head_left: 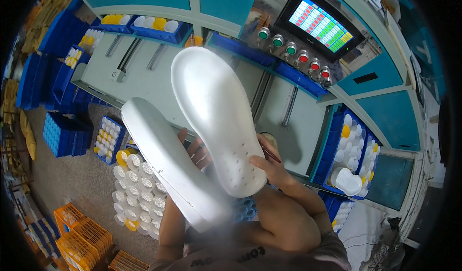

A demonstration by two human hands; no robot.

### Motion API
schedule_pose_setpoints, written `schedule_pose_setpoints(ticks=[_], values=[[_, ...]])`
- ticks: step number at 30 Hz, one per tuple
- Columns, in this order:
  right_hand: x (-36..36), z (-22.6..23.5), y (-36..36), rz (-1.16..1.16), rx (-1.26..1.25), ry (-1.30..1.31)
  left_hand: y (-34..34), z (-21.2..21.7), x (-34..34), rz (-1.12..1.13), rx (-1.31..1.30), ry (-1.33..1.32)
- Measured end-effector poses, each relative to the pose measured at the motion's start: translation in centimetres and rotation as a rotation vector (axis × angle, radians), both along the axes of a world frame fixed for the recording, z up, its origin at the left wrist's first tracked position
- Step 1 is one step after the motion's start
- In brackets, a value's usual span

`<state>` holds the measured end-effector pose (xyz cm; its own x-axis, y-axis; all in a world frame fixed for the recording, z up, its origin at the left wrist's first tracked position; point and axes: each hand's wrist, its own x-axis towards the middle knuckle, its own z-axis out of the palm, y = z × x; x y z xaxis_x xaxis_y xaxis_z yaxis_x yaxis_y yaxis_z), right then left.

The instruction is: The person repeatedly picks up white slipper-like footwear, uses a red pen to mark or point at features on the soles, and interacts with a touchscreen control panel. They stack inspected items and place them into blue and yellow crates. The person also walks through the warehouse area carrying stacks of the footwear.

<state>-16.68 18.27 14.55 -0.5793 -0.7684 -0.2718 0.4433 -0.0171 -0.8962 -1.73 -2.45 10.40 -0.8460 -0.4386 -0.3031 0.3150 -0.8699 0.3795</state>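
We hold two white foam shoe soles up in front of us, above the near edge of the pale machine table. Our left hand is wrapped round the lower sole, its fingers showing at the upper edge, so that this sole lies edge-on and slants from upper left to lower right. Our right hand pinches the near end of the upper sole with thumb on its face, tilting the flat perforated side toward us, seemingly so that the surface can be looked over; a thin reddish tool seems tucked in the same hand, though we cannot tell what it is. The two soles overlap near our hands and may touch there. At the far left, blue trays on the machine hold yellow and white pieces. On the right, blue bins carry more white and yellow pieces and a white sole. Low on the left, the floor bears round white pieces in rows, beside blue crates and orange crates. A coloured screen and a row of round buttons sit far right
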Motion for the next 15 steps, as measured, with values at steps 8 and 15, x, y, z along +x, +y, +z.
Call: schedule_pose_setpoints(ticks=[8, 15], values=[[-0.3, 0.2, -0.7, 0.063, -0.035, 0.174, -0.5, 0.1, 0.4, -0.035, 0.077, 0.066], [-0.5, 2.8, -1.9, 0.474, -0.222, 0.423, -1.2, -7.2, 0.2, 0.025, 0.100, -0.067]])
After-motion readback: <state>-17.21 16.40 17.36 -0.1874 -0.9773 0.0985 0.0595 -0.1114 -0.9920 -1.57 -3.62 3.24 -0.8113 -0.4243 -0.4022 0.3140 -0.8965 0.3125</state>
